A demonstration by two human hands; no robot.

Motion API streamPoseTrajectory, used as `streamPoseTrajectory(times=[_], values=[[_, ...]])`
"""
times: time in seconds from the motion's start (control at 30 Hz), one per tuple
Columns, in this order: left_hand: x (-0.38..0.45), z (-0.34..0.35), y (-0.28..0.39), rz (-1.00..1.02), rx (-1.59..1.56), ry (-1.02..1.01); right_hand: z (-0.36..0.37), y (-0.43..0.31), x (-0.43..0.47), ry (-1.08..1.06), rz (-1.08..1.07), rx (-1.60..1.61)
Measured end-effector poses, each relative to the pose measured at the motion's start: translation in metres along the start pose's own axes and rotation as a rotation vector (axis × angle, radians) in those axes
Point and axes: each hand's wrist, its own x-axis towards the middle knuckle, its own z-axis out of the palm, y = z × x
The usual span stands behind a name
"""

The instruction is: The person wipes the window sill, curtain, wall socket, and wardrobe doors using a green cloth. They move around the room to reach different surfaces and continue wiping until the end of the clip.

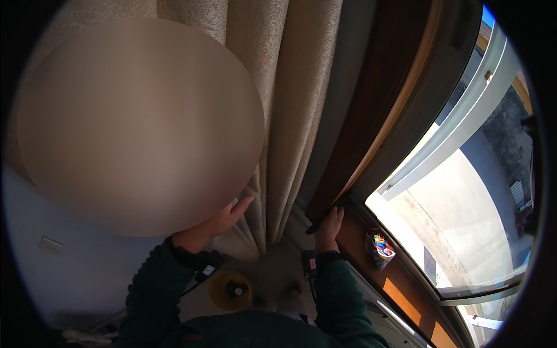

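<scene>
My left hand (226,219) is raised beside the lower folds of a beige patterned curtain (300,108). Its thumb shows, but a large blurred oval hides most of the fingers, so I cannot tell whether it grips the fabric. Over by the window, my right hand (329,227) is closed around a dark object (314,228). Its ends stick out past the fingers, and the shade is too deep to name it more exactly. That object is at the foot of the brown wooden window trim (370,117), just above the brown sill (354,230).
A bag with colourful wrapped contents (382,249) sits on the sill, against the window (457,209). Below my left forearm stands a yellow bin (217,291) on the floor. A white wall with a socket plate (51,244) is at left. A white bar (396,322) runs along the sill's near side.
</scene>
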Motion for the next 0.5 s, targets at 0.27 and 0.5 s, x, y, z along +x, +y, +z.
streamPoseTrajectory(times=[0.27,0.5], values=[[0.0,0.005,0.001,-0.209,-0.451,-0.096,0.044,-0.187,-0.054,-0.43,0.018,-0.221],[-0.002,0.01,-0.007,-0.092,-0.29,-0.041,0.187,-0.358,-0.076,-0.044,-2.319,-1.135]])
